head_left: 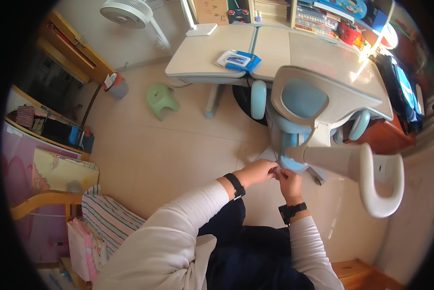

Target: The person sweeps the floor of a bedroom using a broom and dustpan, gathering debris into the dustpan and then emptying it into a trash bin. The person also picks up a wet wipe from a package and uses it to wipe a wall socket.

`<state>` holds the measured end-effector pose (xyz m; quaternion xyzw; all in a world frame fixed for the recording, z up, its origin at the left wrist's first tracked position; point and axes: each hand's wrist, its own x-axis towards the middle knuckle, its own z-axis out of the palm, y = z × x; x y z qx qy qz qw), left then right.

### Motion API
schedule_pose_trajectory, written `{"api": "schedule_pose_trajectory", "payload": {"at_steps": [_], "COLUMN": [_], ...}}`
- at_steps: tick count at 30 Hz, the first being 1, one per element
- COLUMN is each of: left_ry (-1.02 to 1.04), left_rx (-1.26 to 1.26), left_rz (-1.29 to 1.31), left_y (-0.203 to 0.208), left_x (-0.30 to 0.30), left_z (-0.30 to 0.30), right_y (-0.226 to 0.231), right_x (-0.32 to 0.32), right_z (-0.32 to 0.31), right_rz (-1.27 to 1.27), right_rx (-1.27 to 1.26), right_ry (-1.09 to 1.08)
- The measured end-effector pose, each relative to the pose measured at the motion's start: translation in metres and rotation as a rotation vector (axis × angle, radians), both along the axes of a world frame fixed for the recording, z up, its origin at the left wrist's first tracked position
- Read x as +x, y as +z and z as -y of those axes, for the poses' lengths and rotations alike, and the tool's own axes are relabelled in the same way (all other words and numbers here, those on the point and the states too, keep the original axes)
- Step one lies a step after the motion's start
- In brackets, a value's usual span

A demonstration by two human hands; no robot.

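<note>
Head view: blue-and-white chair (323, 134) just ahead of left hand (263, 172) and right hand (290, 184), both curled, close together; cannot tell either grip as empty or pinching something small. Farther out, blue-and-white packet (238, 60) on pale worktop (202, 43); leftward, green stool (161, 96) on tiled floor (178, 150).

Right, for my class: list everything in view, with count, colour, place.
Desk: 1, beige, top centre
Swivel chair: 1, white-blue, at desk
Wipes packet: 1, blue-white, on desk
Desk lamp: 1, white, on desk
Shelf unit: 1, pale, behind desk
Small items: uncounted, mixed, top right
Pedestal fan: 1, white, top left
Stool: 1, green, floor left of desk
Bin: 1, grey-red, left of stool
Striped cloth: 1, multicoloured, lower left
Wristbands: 2, black, one per wrist
Sleeves: 2, cream, forearms
Left grip: 1, bare, centre
Right grip: 1, bare, beside left grip
</note>
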<state>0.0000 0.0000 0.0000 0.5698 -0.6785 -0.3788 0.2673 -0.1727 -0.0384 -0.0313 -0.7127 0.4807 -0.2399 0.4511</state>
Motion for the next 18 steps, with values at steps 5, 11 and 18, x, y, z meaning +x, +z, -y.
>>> {"api": "schedule_pose_trajectory", "payload": {"at_steps": [5,11,18], "left_ry": [0.142,0.410,0.697], "left_rx": [0.079,0.203,0.212], "left_rz": [-0.010,-0.006,0.180], "left_y": [0.060,0.152,0.255], "left_x": [0.045,0.117,0.166], "left_z": [-0.048,-0.132,-0.240], "right_y": [0.076,0.184,0.275], "right_x": [-0.005,0.001,0.066], "right_z": [-0.019,-0.028,-0.048], "right_rz": [-0.014,-0.042,-0.097], "right_rx": [0.047,0.113,0.147], "right_ry": [0.062,0.119,0.332]}}
